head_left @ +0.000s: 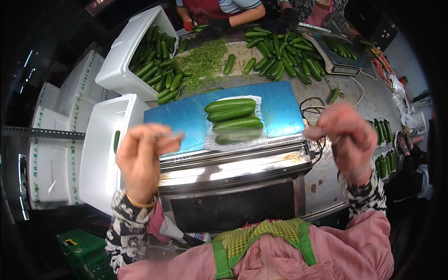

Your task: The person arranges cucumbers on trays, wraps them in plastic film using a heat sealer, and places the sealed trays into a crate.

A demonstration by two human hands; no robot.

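Several green cucumbers (231, 109) lie side by side on a white foam tray or net (258, 106), on a blue work plate (282, 109). My left hand (143, 156) is raised at the plate's left front, fingers pinched. My right hand (345, 137), smeared by motion, is pinched at its right front corner. Between them a sheet of clear plastic film (237, 140) seems stretched; it is barely visible, and the nearest cucumber looks hazy through it. Below the plate is the metal front of a wrapping machine (233, 168).
At the left stand an upright white foam box (93, 158) and a tipped one (122, 58) spilling cucumbers. Green shreds (200, 60) and a cucumber pile (289, 53) lie behind. A scale (343, 65) holds more. Co-workers' gloved hands (219, 25) are across the table. Cables (315, 105) run right.
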